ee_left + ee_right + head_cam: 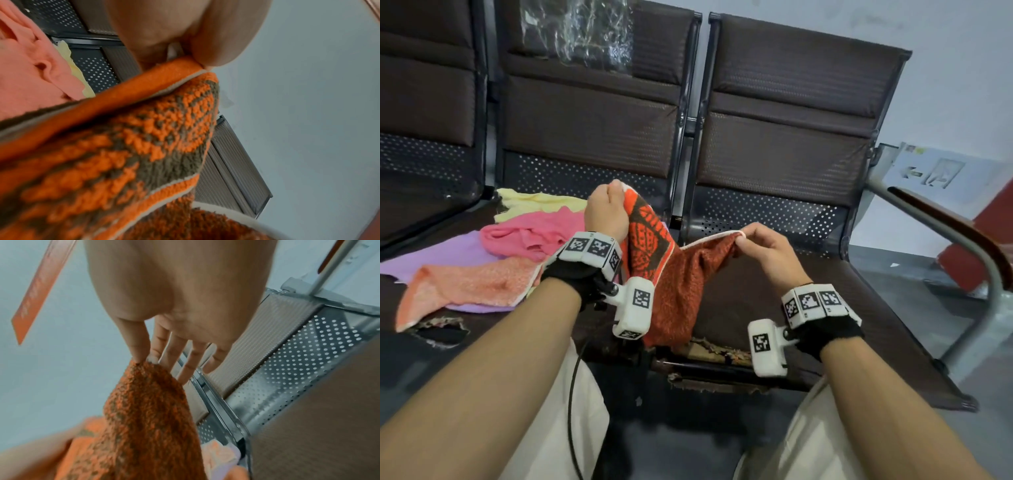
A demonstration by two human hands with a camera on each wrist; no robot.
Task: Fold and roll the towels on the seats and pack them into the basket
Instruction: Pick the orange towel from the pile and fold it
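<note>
While both hands are raised over the seats, I see the orange-and-brown patterned terry towel (667, 274) stretched between them, above the gap between the middle seat and the right one, its lower part hanging down to the torn front edge of the right seat. My left hand (606, 214) is clenched round one top corner of it, held higher; from the left wrist view the fingers (216, 40) close over the orange border with its pale edging. My right hand (763, 248) pinches the other corner between thumb and forefinger, lower and to the right; in the right wrist view the remaining fingers (185, 363) are spread loosely and touch nothing.

Just left of the held towel, on the middle dark brown padded seat (592, 325), I see a loose pile: a pale yellow towel (534, 204) at the back, a crumpled pink towel (534, 233) in front of it, a lilac cloth (445, 257) spread flat underneath, and a salmon-orange towel (465, 287) lying across the lilac one nearest me. The right seat (835, 308) bears only the hanging end of the patterned towel. Crumpled clear plastic wrap (582, 31) clings to the middle backrest. A metal armrest with a dark wooden top (945, 222) bounds the row on the right.
</note>
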